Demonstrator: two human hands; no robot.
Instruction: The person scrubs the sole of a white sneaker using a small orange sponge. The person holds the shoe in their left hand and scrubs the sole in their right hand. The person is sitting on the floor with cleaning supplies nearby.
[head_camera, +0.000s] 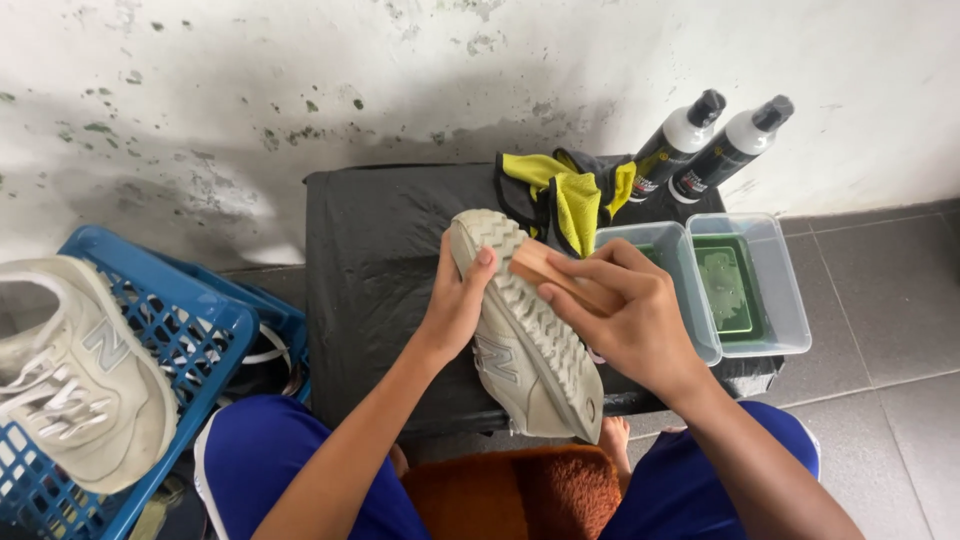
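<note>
My left hand (455, 305) grips a beige sneaker (520, 345) by its side, holding it tilted with the treaded sole turned up and to the right. My right hand (625, 310) is closed on a wooden-backed brush (545, 270) pressed against the sole near the toe end. Both hands work over a low table covered in black plastic (380, 260).
A yellow and black cloth (570, 195) lies at the table's back. Two black and white bottles (715, 145) lean on the wall. Two clear tubs (750, 285) hold greenish liquid at right. A blue crate (150, 330) at left carries another beige sneaker (80, 370). A brown mat (520, 490) lies between my knees.
</note>
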